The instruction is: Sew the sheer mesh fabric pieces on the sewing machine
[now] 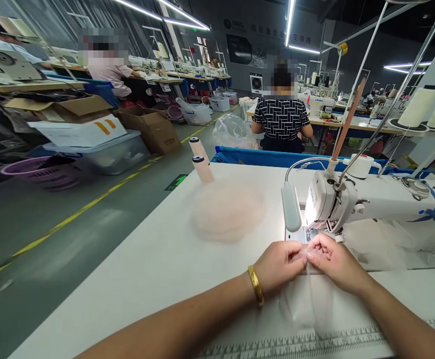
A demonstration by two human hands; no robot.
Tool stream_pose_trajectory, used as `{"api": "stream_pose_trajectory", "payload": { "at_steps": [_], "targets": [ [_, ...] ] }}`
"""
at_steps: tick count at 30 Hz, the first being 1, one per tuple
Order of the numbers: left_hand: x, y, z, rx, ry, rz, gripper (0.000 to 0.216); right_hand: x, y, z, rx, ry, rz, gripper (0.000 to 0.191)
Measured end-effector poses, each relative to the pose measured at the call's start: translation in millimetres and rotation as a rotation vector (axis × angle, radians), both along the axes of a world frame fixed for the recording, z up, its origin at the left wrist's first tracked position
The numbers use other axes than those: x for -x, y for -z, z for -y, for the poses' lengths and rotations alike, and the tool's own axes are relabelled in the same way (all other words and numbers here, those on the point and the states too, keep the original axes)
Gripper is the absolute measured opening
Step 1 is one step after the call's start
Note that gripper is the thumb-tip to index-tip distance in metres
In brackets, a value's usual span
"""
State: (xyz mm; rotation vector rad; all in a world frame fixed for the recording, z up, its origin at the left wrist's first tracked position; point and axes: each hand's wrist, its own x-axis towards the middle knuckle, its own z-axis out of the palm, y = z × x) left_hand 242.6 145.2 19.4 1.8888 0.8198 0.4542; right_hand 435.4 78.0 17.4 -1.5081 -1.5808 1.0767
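Observation:
Sheer whitish fabric (307,299) hangs down from between my two hands toward the table's front edge. My left hand (282,264) pinches its upper edge, fingers closed. Right beside it, my right hand (333,262) pinches the same edge, and the fingertips of both hands almost meet. Both hands are just in front of the needle area of a white sewing machine (325,199), whose small lamp (291,207) lights the spot. More sheer fabric (377,239) lies under the machine's arm. A blurred round pile of pale pink sheer material (228,209) rests on the table to the left.
Two pale pink thread cones (203,169) stand at the table's far left edge. Printed ruler scales (299,346) run along the front. Thread cones (421,107) sit on a stand at right. A co-worker (281,112) sits ahead; boxes and a purple basket (49,172) line the left aisle.

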Motion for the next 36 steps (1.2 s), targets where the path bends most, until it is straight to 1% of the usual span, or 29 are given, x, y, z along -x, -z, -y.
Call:
{"api": "stream_pose_trajectory", "payload": {
  "at_steps": [2, 4, 6, 11, 15, 18, 23, 25, 26, 28, 30, 33, 34, 36],
  "targets": [
    [-0.5, 0.2, 0.8, -0.062, -0.006, -0.002, 0.030, 2.5, 1.5, 1.8, -0.013, 0.017, 0.018, 0.021],
    [-1.6, 0.3, 2.0, -0.116, -0.044, 0.024, 0.022, 4.0, 2.3, 3.4, -0.027, 0.027, 0.023, 0.019],
    [-2.9, 0.6, 3.6, -0.115, -0.089, 0.074, 0.019, 4.7, 2.9, 4.9, -0.054, 0.036, 0.024, 0.019],
    [-6.5, 1.6, 6.4, 0.127, -0.128, 0.154, 0.027, 5.3, 4.2, 9.4, -0.099, 0.097, 0.074, 0.022],
    [-8.7, -0.1, 5.1, 0.269, -0.099, 0.205, 0.028, 5.7, 4.7, 11.3, -0.120, 0.089, 0.075, 0.023],
    [-8.6, 0.2, 4.2, 0.319, -0.067, 0.210, 0.029, 6.1, 5.3, 11.1, -0.140, 0.088, 0.088, 0.024],
    [-6.1, 3.3, 4.4, 0.340, -0.056, 0.202, 0.030, 6.4, 5.6, 10.7, -0.179, 0.091, 0.107, 0.025],
    [-5.3, 2.7, 4.4, 0.282, -0.067, 0.160, 0.029, 6.5, 6.3, 10.9, -0.187, 0.111, 0.128, 0.024],
    [-5.2, 2.0, 4.2, 0.218, -0.078, 0.133, 0.028, 6.6, 7.1, 10.8, -0.186, 0.122, 0.139, 0.023],
    [-5.8, 0.8, 3.2, 0.036, -0.105, 0.063, 0.024, 7.1, 9.6, 9.8, -0.180, 0.143, 0.165, 0.022],
    [-7.3, 0.3, 1.5, -0.143, -0.114, -0.056, 0.020, 7.7, 13.3, 7.0, -0.191, 0.146, 0.211, 0.019],
    [-9.8, 0.9, -0.6, -0.311, -0.120, -0.257, 0.018, 8.5, 20.2, 0.2, -0.268, 0.127, 0.348, 0.018],
    [-10.3, 1.4, -0.9, -0.359, -0.133, -0.287, 0.016, 8.6, 22.5, -2.2, -0.293, 0.127, 0.395, 0.019],
    [-10.4, 3.2, -0.8, -0.477, -0.140, -0.276, 0.016, 8.3, 26.3, -6.0, -0.316, 0.149, 0.460, 0.019]
  ]
}}
